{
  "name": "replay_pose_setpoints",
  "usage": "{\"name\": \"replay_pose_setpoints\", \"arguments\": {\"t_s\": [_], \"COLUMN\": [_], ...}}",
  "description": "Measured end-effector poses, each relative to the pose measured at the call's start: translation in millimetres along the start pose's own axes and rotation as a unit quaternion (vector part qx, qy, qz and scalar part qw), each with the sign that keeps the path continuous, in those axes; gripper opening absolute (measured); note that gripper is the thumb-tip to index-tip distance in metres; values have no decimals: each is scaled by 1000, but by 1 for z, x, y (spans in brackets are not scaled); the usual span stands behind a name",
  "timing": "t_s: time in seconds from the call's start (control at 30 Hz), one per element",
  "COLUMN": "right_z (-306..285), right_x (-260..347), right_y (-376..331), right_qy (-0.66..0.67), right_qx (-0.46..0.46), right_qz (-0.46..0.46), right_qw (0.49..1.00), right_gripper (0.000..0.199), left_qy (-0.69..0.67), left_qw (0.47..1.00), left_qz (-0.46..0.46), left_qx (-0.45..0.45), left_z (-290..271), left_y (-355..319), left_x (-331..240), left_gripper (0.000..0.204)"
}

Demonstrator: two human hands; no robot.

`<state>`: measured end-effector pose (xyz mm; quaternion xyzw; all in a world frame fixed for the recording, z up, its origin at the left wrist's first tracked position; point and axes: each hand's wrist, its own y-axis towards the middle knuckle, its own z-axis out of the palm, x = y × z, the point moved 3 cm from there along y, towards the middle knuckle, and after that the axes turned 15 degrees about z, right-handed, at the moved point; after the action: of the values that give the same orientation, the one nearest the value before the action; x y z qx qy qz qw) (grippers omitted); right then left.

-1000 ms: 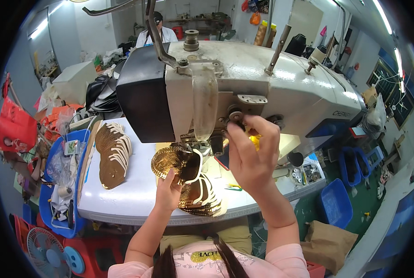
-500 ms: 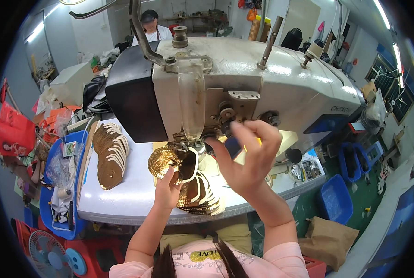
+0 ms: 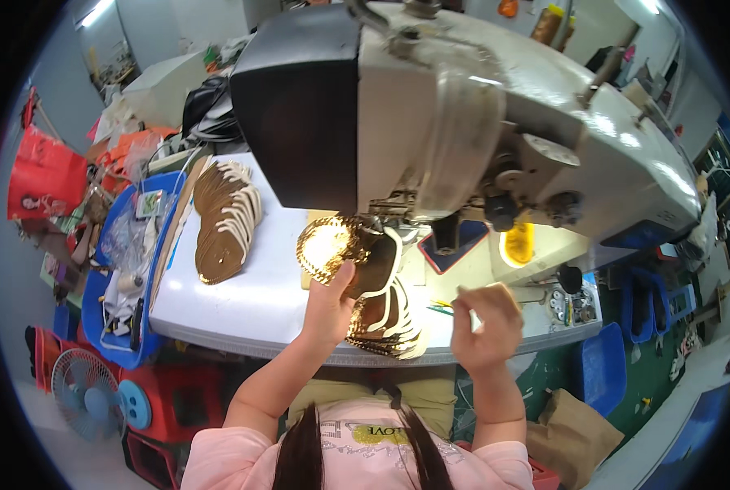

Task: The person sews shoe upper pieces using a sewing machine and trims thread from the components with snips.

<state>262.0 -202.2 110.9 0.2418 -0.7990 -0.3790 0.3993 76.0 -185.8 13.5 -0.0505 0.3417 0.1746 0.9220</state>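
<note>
My left hand (image 3: 332, 304) grips a shiny gold piece (image 3: 326, 245) with a dark inner side and a white edge; it looks like a shoe upper. Its far end lies under the head of a sewing machine (image 3: 430, 122), where the needle area is partly hidden. Beneath hangs a stack of similar pieces (image 3: 385, 327) with white edges, at the table's front edge. My right hand (image 3: 489, 327), slightly blurred, is raised to the right of that stack, fingers curled together. What they hold, if anything, cannot be made out. A small green-and-yellow tool (image 3: 441, 308) lies beside its fingertips.
Another fanned stack of brown pieces (image 3: 224, 220) lies on the white table (image 3: 283, 314) at left. Beside it stands a blue basket (image 3: 104, 314) of bags and thread. A yellow oval dish (image 3: 516, 245) and a tray of bobbins (image 3: 573, 306) are at right. Blue bins (image 3: 602, 367) stand on the floor.
My right hand has come down from the machine's front knobs to the table's right front. My left hand still holds the gold piece under the machine head. The view has shifted, lowering toward the table.
</note>
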Motion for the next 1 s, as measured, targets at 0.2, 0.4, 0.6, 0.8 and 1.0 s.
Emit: {"name": "replay_pose_setpoints", "arguments": {"t_s": [0.2, 0.4, 0.6, 0.8, 1.0], "right_z": [43, 38, 42, 45, 60], "right_x": [-32, -74, -116, -117, -123], "right_y": [-42, -63, -111, -124, -125], "right_qy": [75, 24, 0, -95, -141], "right_qx": [99, 92, 66, 34, 176], "right_qz": [82, 228, 300, 245, 272], "right_qw": [989, 969, 952, 964, 935], "right_gripper": [14, 7, 5, 11, 23], "left_qy": [40, 85, 49, 261, 552], "left_qw": [999, 996, 998, 956, 744], "left_qz": [14, 3, 37, 122, 303], "left_qx": [-23, -38, -25, 52, 222], "left_z": [12, 13, 13, -12, -11], "left_y": [-4, 4, 4, 7, 9], "left_x": [1, -3, -3, 5, 3], "left_gripper": [32, 30, 30, 27, 32]}}
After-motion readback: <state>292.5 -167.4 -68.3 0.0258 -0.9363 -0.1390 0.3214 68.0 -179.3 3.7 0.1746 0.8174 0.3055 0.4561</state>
